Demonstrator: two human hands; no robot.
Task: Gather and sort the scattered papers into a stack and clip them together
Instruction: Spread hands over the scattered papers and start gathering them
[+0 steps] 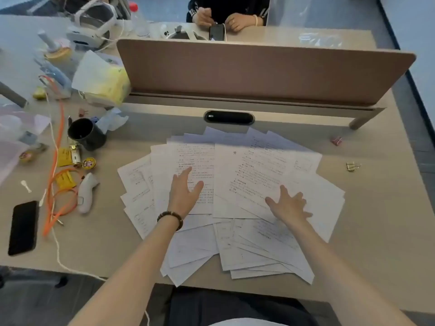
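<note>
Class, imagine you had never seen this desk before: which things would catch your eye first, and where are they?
The fan of scattered papers fills the desk's middle, with the left hand and right hand spread open over it. An orange cable snakes through the clutter on the left. Two binder clips, pink and gold, lie apart on the right.

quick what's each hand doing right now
Left hand: open, fingers spread over the papers, holding nothing.
Right hand: open, fingers spread over the papers, holding nothing.
</note>
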